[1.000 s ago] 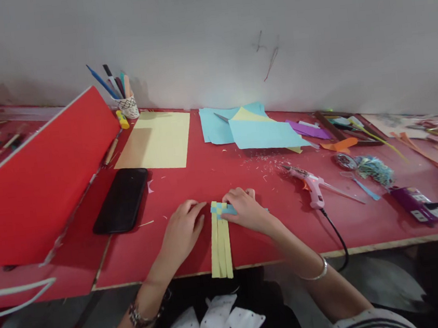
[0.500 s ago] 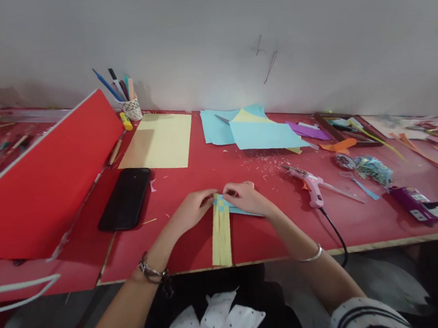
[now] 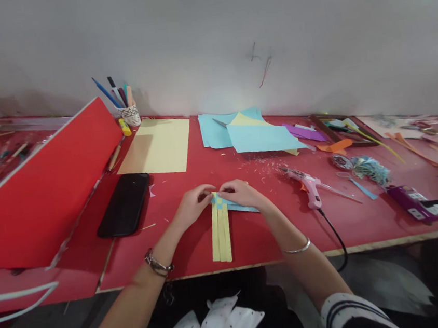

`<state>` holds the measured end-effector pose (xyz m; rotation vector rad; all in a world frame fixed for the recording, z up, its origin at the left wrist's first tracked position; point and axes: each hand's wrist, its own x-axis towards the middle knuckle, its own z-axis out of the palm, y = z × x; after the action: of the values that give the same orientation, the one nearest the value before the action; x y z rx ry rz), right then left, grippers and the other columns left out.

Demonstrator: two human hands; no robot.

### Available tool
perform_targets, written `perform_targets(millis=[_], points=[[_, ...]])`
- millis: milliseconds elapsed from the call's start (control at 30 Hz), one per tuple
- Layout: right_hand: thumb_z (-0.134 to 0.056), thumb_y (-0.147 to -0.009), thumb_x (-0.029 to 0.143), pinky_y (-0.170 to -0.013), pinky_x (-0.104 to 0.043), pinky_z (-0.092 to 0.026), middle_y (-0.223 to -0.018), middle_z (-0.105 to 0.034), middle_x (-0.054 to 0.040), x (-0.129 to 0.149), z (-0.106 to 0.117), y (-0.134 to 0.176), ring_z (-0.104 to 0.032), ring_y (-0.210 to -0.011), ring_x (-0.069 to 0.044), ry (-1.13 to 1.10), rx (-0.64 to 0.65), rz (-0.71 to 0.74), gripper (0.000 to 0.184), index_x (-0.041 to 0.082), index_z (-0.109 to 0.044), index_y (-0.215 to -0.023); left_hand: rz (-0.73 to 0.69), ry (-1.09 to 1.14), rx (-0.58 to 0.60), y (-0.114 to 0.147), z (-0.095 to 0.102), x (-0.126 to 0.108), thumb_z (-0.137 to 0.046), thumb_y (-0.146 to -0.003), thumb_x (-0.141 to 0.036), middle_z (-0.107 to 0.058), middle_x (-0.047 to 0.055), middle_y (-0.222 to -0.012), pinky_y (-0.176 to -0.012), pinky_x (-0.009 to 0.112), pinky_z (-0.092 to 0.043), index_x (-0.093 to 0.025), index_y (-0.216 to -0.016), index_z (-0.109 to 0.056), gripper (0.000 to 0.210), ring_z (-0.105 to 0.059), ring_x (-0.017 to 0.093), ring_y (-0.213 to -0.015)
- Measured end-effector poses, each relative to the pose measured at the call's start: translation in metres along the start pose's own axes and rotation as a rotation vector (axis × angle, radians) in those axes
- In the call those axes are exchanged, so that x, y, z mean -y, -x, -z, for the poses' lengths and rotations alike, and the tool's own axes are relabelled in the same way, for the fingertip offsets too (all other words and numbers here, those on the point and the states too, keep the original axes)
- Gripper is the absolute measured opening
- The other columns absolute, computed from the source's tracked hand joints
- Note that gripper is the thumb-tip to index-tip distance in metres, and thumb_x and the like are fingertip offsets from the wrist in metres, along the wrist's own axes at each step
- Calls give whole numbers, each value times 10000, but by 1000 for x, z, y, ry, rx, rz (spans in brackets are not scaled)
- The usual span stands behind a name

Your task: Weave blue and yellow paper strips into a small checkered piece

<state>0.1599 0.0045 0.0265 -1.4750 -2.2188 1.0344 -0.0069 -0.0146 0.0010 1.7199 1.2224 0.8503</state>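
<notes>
Several yellow paper strips (image 3: 221, 237) hang down toward the table's front edge, interlaced at their top with blue paper strips (image 3: 243, 208) that run off to the right. My left hand (image 3: 192, 204) pinches the left side of the woven corner between thumb and fingers. On the other side, my right hand (image 3: 240, 193) closes on the top right of the weave, over the blue strips. The fingertips of both hands nearly meet at the small checkered patch, and they partly cover it.
A black phone (image 3: 123, 205) lies left of my hands, beside a standing red board (image 3: 49, 187). To the right rests a pink glue gun (image 3: 308, 186) with its cord. Behind are a yellow sheet (image 3: 158, 145), blue sheets (image 3: 266, 135) and a pen cup (image 3: 130, 115).
Both hands have shifted slightly, keeping their pinch at the top of the weave. The yellow strips' lower ends now sit a bit farther from the table edge. The camera view has tilted a little.
</notes>
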Motion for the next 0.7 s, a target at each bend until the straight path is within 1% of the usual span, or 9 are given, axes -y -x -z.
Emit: perform_targets(millis=[133,267,400,500,700], points=[[-457,-791,324,-614,-236,-309,-603,-538,27,-3,-5,-1,-479,-622,-101,-29,-15,10,243,164,-595,-673,1,-2,20,1,1,-4,-455,-765,-234,-680,42,-829,-700,285,-487,-165,-851,-610,190,-623,162,-750],[-430,-799,318,-609,-233,-307,-578,-500,38,-6,-7,-1,-462,-601,-95,-54,-44,8,245,166,-576,-676,5,-8,38,2,1,-4,-443,-772,-223,-684,43,-845,-700,288,-487,-168,-903,-610,219,-625,159,-736],[-417,-805,330,-608,-235,-306,-563,-481,44,-7,-8,0,-452,-579,-89,-68,-56,9,257,166,-561,-669,5,-23,40,1,1,-4,-473,-772,-258,-678,46,-848,-713,297,-484,-170,-933,-604,225,-619,171,-774],[-425,-804,338,-618,-238,-306,-572,-492,42,-6,-9,1,-460,-585,-91,-64,-65,8,256,167,-559,-668,4,-34,45,1,1,-2,-488,-764,-255,-674,47,-838,-710,300,-484,-165,-940,-600,227,-615,170,-760],[-441,-801,332,-678,-258,-300,-628,-563,30,-2,-9,2,-495,-636,-104,-17,-86,1,239,177,-574,-677,0,-41,58,0,1,2,-489,-760,-265,-670,51,-837,-706,304,-483,-165,-945,-601,238,-613,174,-760]])
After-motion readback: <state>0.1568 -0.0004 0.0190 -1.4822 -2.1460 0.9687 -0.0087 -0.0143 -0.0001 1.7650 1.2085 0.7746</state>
